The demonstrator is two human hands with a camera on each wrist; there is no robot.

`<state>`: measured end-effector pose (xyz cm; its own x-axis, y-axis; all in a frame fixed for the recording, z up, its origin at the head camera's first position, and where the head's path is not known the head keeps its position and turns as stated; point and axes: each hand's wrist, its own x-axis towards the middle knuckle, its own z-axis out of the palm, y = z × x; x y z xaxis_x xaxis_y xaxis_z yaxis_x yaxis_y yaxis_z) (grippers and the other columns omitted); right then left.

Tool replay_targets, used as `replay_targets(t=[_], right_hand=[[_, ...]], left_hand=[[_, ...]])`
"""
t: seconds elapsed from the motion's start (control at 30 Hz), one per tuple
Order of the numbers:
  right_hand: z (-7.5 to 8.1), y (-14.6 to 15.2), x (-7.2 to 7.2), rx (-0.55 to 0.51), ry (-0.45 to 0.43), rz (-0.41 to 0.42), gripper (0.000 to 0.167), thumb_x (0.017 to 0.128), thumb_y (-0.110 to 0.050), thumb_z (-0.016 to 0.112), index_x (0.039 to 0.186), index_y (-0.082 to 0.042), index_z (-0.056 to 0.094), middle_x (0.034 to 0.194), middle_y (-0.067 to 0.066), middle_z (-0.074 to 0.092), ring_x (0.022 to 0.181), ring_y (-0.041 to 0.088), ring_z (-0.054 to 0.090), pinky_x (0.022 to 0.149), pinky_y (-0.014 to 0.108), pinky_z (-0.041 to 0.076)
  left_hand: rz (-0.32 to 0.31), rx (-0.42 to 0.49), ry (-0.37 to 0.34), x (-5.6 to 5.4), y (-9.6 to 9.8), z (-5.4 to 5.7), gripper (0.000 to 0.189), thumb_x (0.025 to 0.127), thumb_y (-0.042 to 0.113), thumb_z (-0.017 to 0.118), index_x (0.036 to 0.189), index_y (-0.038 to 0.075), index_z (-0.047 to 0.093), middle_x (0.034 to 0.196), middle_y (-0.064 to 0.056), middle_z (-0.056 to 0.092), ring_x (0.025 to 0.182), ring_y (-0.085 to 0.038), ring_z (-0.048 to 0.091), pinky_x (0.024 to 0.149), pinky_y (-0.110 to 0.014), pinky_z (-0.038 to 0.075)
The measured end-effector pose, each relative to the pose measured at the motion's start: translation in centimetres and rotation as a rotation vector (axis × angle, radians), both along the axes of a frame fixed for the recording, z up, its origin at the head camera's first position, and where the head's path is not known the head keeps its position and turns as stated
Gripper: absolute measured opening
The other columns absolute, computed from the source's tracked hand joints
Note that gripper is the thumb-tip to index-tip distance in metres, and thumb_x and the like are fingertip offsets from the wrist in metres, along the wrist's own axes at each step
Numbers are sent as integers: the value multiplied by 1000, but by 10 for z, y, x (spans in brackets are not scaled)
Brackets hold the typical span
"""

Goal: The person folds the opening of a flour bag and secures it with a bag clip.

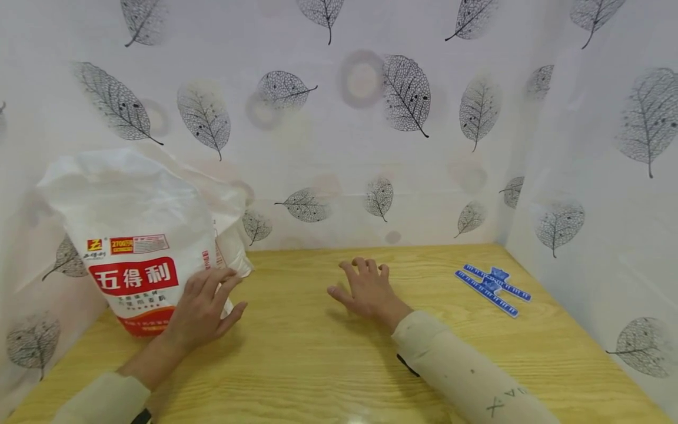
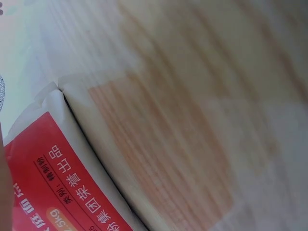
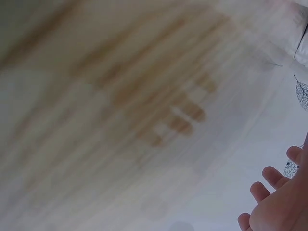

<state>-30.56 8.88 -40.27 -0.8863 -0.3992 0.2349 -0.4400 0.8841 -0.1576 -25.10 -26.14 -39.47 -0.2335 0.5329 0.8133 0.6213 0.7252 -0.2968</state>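
A white flour bag (image 1: 143, 218) with red printed panels stands at the left of the wooden table, its top rumpled and loose. My left hand (image 1: 203, 303) is in front of the bag's lower right side, fingers relaxed and thumb apart; whether it touches the bag I cannot tell. In the left wrist view the bag's red lower panel (image 2: 53, 183) fills the lower left. Over the middle of the table is my right hand (image 1: 368, 291), its fingers spread and slightly bent, holding nothing. The right wrist view shows the right hand (image 3: 279, 202) at its lower right corner.
Two blue bag clips (image 1: 487, 292) lie side by side on the right part of the wooden table (image 1: 296, 365). A white leaf-patterned covering (image 1: 328, 141) rises behind the table and along both its sides.
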Motion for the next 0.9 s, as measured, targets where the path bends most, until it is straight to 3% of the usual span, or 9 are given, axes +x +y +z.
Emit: replay_targets(t=[0.47,0.9], right_hand=[[-1,-13,3,9,16,39,72,96,-71,40,149,-22,43,145,11,44,134,36,39,105,65,26],[2,-21,7,4,16,61,73,95,-72,39,149,-22,43,144,9,45,132,33,40,103,63,27]], left_hand=[[123,61,67,2,-3,2,57,99,43,44,116,-10,58,118,-28,58,106,-44,49,86,-53,34],[158,88,98,5,-14,3,56,99,42,43,122,-7,57,125,-27,55,110,-44,46,86,-56,31]])
